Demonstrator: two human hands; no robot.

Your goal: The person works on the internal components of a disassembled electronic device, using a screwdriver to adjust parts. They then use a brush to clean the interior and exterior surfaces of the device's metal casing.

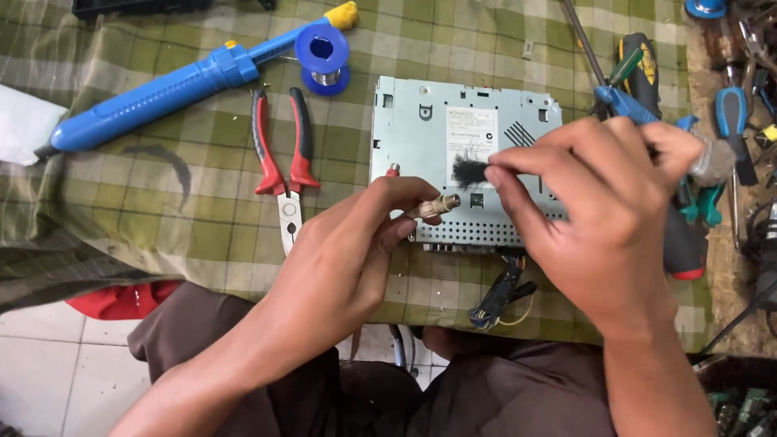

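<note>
A green checked cloth covered the bench. On it lay a grey metal car stereo chassis, flat, with a white label and vent slots. Left of it lay a blue desoldering pump and red-handled pliers. The right hand pinched a small black brush over the label. The left hand gripped a metal-tipped plug at the chassis's near edge.

A green-and-cream checked cloth covers the bench, bearing a grey metal car-stereo chassis, red-handled pliers, 1 blue desoldering pump.
</note>
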